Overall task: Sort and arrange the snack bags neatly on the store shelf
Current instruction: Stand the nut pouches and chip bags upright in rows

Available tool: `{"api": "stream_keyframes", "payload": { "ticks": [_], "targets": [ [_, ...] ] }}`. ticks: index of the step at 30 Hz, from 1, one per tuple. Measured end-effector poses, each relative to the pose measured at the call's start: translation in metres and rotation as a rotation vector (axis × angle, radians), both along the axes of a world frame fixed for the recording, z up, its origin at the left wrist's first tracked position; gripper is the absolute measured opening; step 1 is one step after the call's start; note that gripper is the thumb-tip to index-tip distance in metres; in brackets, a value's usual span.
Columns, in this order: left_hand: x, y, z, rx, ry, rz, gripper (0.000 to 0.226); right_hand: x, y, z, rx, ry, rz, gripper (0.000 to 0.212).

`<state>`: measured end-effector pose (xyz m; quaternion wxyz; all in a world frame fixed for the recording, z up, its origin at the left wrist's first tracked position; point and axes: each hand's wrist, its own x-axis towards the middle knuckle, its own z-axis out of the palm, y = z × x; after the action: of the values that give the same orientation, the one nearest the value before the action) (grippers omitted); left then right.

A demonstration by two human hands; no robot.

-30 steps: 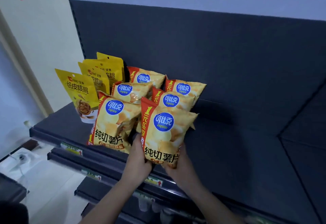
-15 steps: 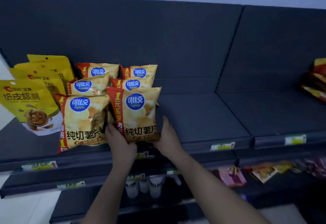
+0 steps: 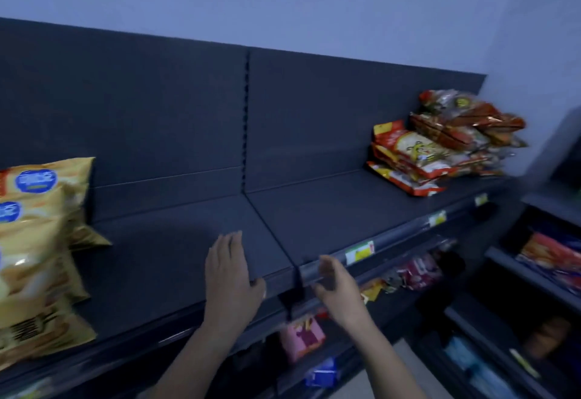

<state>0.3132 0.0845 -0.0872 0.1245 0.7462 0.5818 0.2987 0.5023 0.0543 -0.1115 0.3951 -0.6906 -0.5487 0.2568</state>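
Note:
Yellow potato chip bags (image 3: 37, 241) with blue round logos stand in rows at the far left of the dark top shelf (image 3: 176, 251). A loose heap of red and white snack bags (image 3: 440, 147) lies at the shelf's far right end. My left hand (image 3: 231, 276) hovers flat over the shelf's front middle, fingers spread, holding nothing. My right hand (image 3: 334, 285) is beside it over the shelf's front rail, fingers loosely curled and apart, also holding nothing. Both hands are well apart from either group of bags.
Price labels (image 3: 360, 251) sit along the front rail. Lower shelves hold a pink box (image 3: 303, 335) and several small packets (image 3: 418, 273). Another dark rack (image 3: 540, 279) with goods stands at the right, close to the shelf's end. A pale wall rises behind.
Both hands have let go of the front chip bag and moved right along the shelf. The view has swung right, so the chip bags now sit at the left edge.

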Motion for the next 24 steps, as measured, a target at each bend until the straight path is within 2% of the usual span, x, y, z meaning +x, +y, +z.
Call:
{"api": "stream_keyframes", "payload": {
  "ticks": [7, 11, 17, 24],
  "targets": [
    [0.185, 0.032, 0.017, -0.176, 0.04, -0.296, 0.083, 0.191, -0.013, 0.011, -0.047, -0.057, -0.193, 0.04],
    [0.261, 0.048, 0.027, -0.272, -0.077, -0.333, 0.08, 0.277, -0.014, 0.028, -0.049, -0.1, -0.279, 0.038],
    [0.332, 0.088, 0.022, -0.346, -0.241, -0.363, 0.078, 0.353, 0.025, 0.046, 0.012, -0.089, -0.296, 0.043],
    [0.415, 0.168, 0.024, -0.356, -0.316, -0.353, 0.08, 0.427, 0.118, 0.058, -0.001, -0.146, -0.19, 0.057]
  ]
}}
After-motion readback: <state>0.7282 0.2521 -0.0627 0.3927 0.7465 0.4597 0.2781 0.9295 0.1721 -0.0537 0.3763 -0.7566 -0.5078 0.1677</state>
